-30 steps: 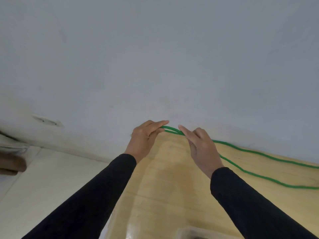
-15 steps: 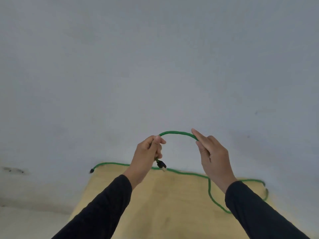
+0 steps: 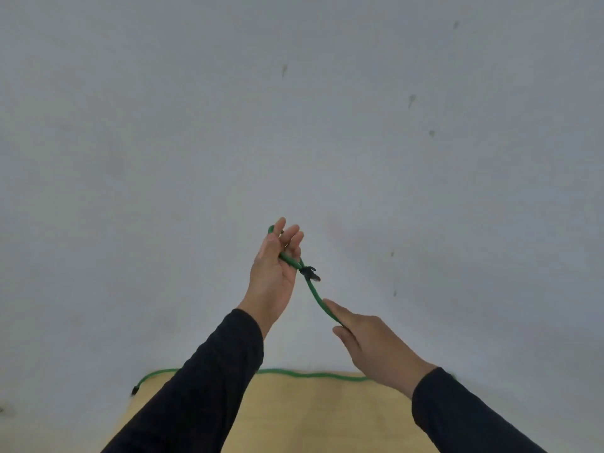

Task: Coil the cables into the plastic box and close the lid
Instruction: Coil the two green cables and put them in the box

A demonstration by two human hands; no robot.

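Note:
A green cable (image 3: 314, 291) runs taut between my two hands, raised in front of the wall. My left hand (image 3: 274, 273) holds its upper part across the palm, fingers partly straight, with the black plug (image 3: 310, 273) hanging just below the fingers. My right hand (image 3: 369, 341) pinches the cable lower down to the right. More of the cable (image 3: 310, 375) lies along the far edge of the wooden table (image 3: 327, 416), ending in another black plug (image 3: 134, 390) at the left. The plastic box is out of view.
A plain grey-white wall (image 3: 294, 125) fills most of the view right behind the table. The table's left edge falls off near my left sleeve.
My left hand rose and turned palm-up with the cable laid across it. My right hand dropped and slid down the cable, straightening the arch. The view tilted further upward.

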